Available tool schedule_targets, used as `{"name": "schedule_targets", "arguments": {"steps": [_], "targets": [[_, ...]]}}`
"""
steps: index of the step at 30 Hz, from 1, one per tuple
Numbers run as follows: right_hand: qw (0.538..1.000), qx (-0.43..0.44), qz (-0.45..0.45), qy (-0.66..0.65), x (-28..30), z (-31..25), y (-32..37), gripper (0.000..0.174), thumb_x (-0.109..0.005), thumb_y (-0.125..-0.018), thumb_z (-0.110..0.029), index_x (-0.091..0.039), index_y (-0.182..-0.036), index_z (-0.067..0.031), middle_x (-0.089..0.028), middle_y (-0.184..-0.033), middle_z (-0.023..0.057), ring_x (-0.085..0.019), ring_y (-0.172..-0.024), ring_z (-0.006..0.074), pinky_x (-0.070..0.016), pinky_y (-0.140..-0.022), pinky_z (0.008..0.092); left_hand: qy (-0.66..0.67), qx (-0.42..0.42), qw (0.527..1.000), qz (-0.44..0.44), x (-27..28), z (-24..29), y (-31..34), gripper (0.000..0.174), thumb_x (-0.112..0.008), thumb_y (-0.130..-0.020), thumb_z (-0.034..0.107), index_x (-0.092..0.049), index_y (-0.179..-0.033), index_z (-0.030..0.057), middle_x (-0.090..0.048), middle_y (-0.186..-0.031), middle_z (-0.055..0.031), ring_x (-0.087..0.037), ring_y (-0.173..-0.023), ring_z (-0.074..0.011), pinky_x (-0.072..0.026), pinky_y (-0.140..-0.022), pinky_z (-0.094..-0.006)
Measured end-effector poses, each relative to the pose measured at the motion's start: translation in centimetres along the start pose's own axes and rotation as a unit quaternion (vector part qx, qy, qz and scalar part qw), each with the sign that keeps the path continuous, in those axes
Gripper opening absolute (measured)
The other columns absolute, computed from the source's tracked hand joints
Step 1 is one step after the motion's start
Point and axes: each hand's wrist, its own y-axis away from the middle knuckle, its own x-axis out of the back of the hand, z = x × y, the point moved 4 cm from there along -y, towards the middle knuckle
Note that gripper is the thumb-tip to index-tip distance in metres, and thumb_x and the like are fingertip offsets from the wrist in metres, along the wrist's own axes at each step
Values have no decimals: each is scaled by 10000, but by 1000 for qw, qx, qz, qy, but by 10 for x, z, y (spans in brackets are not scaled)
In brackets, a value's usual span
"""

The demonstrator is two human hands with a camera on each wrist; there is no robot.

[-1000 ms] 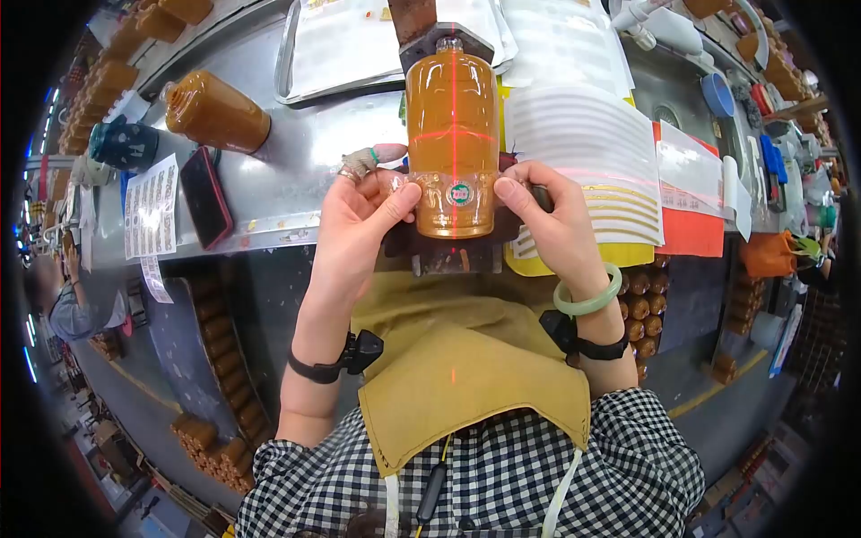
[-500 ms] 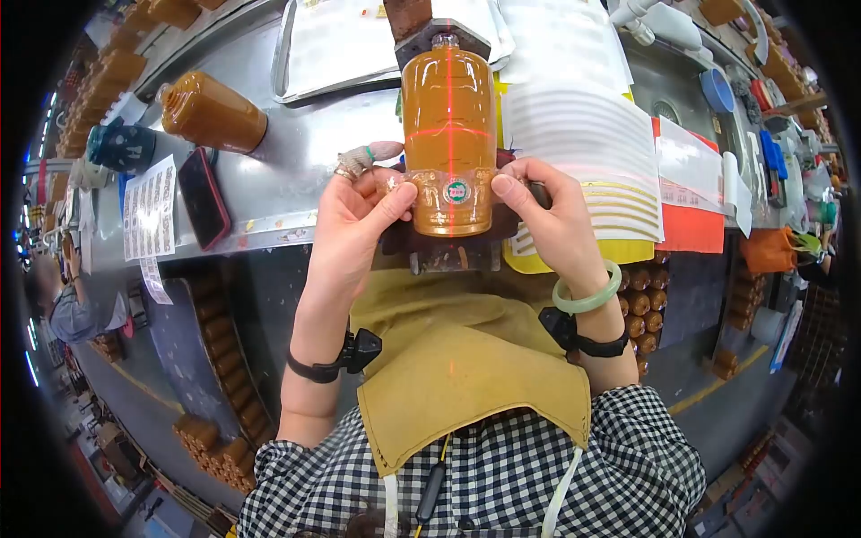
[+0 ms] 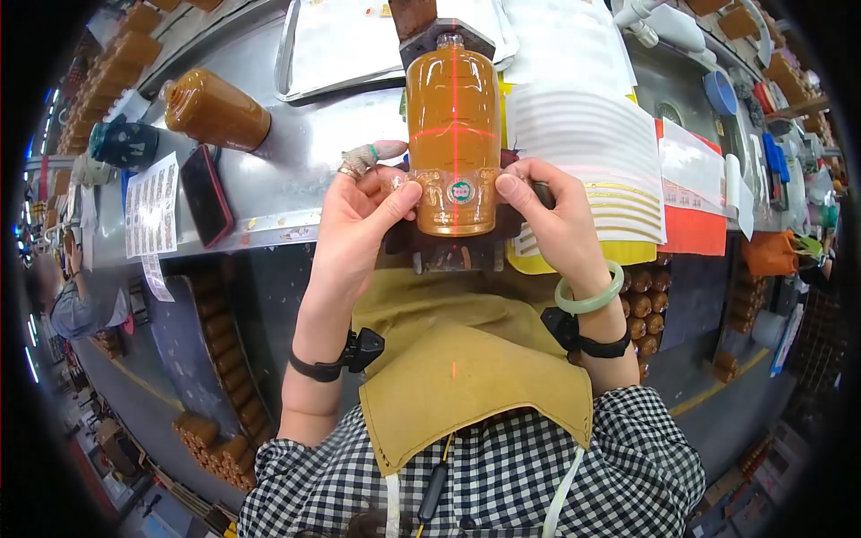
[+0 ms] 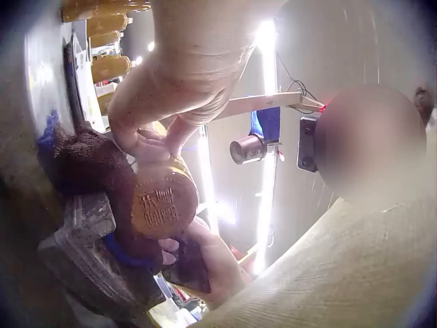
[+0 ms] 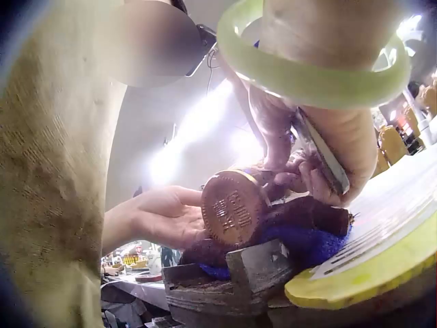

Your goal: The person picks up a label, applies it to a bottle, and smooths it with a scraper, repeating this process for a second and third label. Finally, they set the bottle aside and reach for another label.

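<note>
An amber-brown glass bottle (image 3: 453, 108) lies on its side with its neck toward a metal stop (image 3: 448, 32). Red laser lines cross it. Around its lower part stretches a clear decal film (image 3: 435, 184) with gold pattern and a round green-and-white emblem (image 3: 461, 191). My left hand (image 3: 354, 211) pinches the film's left end between thumb and fingers; one finger is wrapped. My right hand (image 3: 556, 211) pinches the other end and also keeps a flat scraper-like tool (image 5: 321, 150) within its fingers. Both wrist views show the bottle's embossed base (image 4: 164, 200) against a dark padded cradle (image 4: 92, 164).
Left on the metal bench (image 3: 300, 161) are a second brown bottle (image 3: 218, 110), a dark jar (image 3: 123, 143), a phone (image 3: 207, 196) and a decal sheet (image 3: 152, 211). Striped sheets (image 3: 583, 134) and a red folder (image 3: 695, 231) lie right. A tray (image 3: 287, 63) stands behind.
</note>
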Motion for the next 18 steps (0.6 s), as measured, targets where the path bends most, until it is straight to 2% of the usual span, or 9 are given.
{"name": "schedule_targets", "arguments": {"steps": [5,7,10,13,17,18], "targets": [[1000,-6,-4,-1,0,0,-1,207,-696,-989,-178,-705,-999,29,-716,-889,54,-611,-849,113,-504,-807,291,-1,2,1000,4,0,1,-1,476,-690,-1000,73,-498,-1431,16,-647,-992,-13,-607,-918,-93,-479,-812,-254],[1000,-4,-3,-4,0,0,-1,205,-696,-988,-176,-705,-1001,29,-718,-892,55,-612,-852,113,-504,-810,290,17,11,1000,19,-1,2,0,448,-740,-972,60,-546,-1373,27,-643,-977,-8,-601,-892,-95,-500,-825,-275],[1000,-11,-8,5,0,-1,-1,204,-694,-989,-174,-706,-1002,29,-719,-889,56,-615,-850,111,-506,-806,287,12,9,1000,20,-1,1,0,453,-745,-968,59,-545,-1373,27,-637,-975,-4,-598,-892,-94,-498,-824,-274],[1000,-8,-5,-2,0,-1,0,200,-692,-989,-169,-706,-1001,29,-721,-887,54,-619,-848,106,-509,-801,284,-12,-1,1000,8,-2,1,1,471,-679,-1005,66,-492,-1434,12,-645,-990,-15,-598,-911,-98,-474,-816,-260],[1000,-3,-5,1,-1,-5,0,203,-699,-986,-173,-707,-993,30,-725,-892,53,-623,-850,104,-512,-802,282,-16,0,1000,19,-2,2,1,465,-677,-1005,61,-496,-1430,10,-639,-983,-14,-593,-902,-98,-473,-816,-260],[1000,-6,-2,6,-1,-5,0,206,-701,-985,-175,-706,-990,31,-725,-893,53,-624,-851,104,-513,-805,282,-4,4,1000,22,-2,1,0,464,-715,-982,56,-518,-1401,20,-635,-984,-13,-595,-903,-99,-485,-823,-269]]}}
